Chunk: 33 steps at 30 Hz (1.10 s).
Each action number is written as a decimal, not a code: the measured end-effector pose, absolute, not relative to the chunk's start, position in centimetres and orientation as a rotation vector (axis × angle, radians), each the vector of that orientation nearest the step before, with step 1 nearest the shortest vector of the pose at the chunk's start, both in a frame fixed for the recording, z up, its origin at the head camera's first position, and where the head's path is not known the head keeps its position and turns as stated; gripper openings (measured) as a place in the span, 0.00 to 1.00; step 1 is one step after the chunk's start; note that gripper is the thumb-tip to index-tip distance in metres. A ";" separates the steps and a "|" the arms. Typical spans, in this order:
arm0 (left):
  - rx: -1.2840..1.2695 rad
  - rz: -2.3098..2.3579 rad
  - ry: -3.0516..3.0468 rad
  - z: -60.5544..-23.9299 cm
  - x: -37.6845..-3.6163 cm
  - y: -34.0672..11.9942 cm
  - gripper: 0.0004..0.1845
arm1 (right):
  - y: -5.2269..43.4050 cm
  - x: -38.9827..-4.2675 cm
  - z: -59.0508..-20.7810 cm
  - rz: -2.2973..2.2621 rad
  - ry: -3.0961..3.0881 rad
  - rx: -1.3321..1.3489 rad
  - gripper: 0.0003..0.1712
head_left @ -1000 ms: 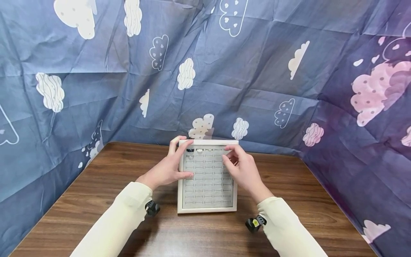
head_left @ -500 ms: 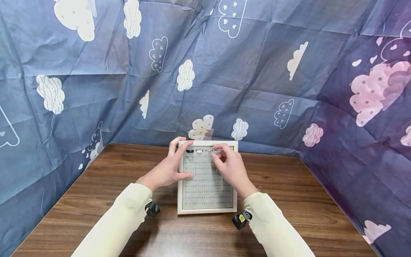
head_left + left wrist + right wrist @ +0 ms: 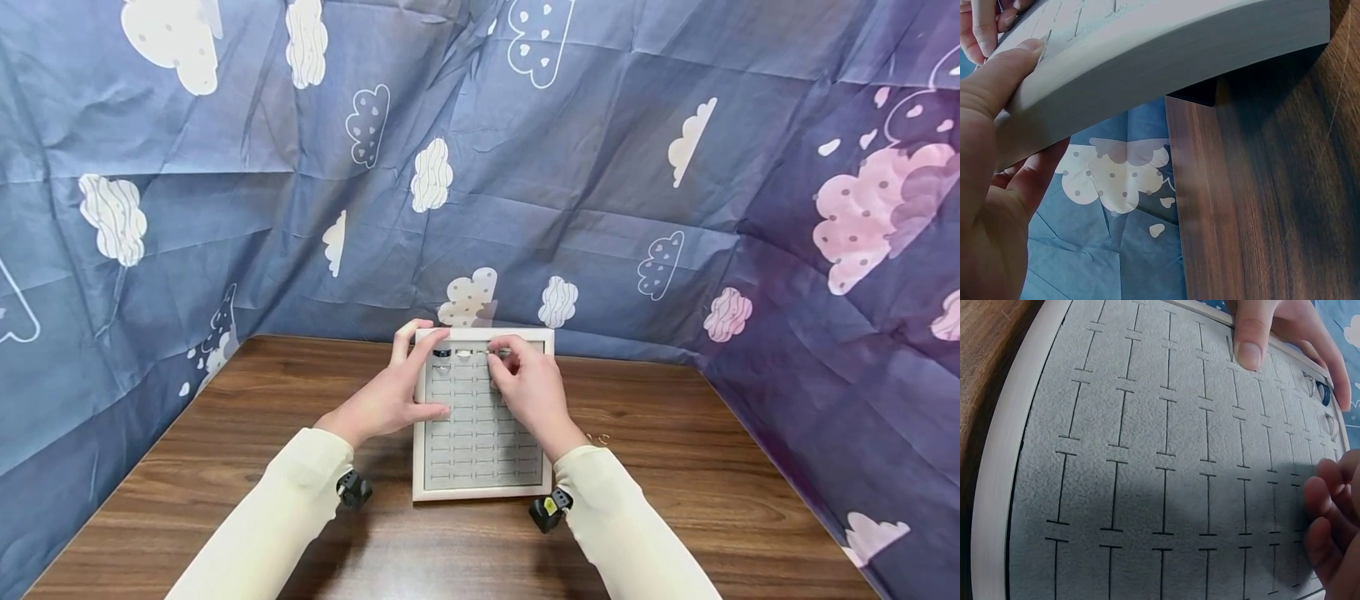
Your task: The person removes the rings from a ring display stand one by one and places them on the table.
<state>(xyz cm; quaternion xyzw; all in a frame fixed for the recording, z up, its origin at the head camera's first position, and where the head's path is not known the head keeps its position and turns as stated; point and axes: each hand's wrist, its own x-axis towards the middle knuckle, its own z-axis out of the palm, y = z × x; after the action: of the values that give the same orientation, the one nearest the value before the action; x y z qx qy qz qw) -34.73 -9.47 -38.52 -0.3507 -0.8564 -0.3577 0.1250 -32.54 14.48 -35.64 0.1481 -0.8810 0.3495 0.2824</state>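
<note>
A light grey ring display tray (image 3: 462,454) with a pale frame stands tilted up on the table, its face lined with slots. My left hand (image 3: 386,392) grips its upper left side, thumb on the grey face and fingers over the frame; the left wrist view shows that thumb (image 3: 1007,78) on top and fingers underneath. Along the top row sit a dark ring (image 3: 442,353), a white ring (image 3: 463,353) and a thin ring (image 3: 483,352). A silver ring (image 3: 442,367) sits below the dark one. My right hand (image 3: 531,387) pinches the thin ring, which its fingertips partly cover.
Small loose rings (image 3: 603,439) lie on the brown wooden table (image 3: 660,475), right of the tray. A blue cloth (image 3: 577,200) with cloud prints hangs behind the table and along both sides.
My right hand has moved left across the top of the tray, from the right end of the top row to the thin ring. The left hand has stayed on the frame.
</note>
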 end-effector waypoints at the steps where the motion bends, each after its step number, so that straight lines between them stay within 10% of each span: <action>1: -1.023 -1.043 -2.497 -38.5 -34.7 -9.5 0.58 | 14.4 -32.5 -35.6 0.922 -2.360 0.388 0.06; 33: -1.033 -1.043 -2.475 -38.7 -35.0 -9.3 0.58 | 14.9 -32.8 -36.2 0.647 -2.350 0.510 0.06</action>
<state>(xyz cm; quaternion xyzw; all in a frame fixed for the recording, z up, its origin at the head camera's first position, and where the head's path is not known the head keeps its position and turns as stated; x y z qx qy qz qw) -35.05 -9.33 -38.72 -0.3557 -0.8526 -0.3594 0.1315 -32.78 14.94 -36.15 0.1941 -0.8940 0.2461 0.3201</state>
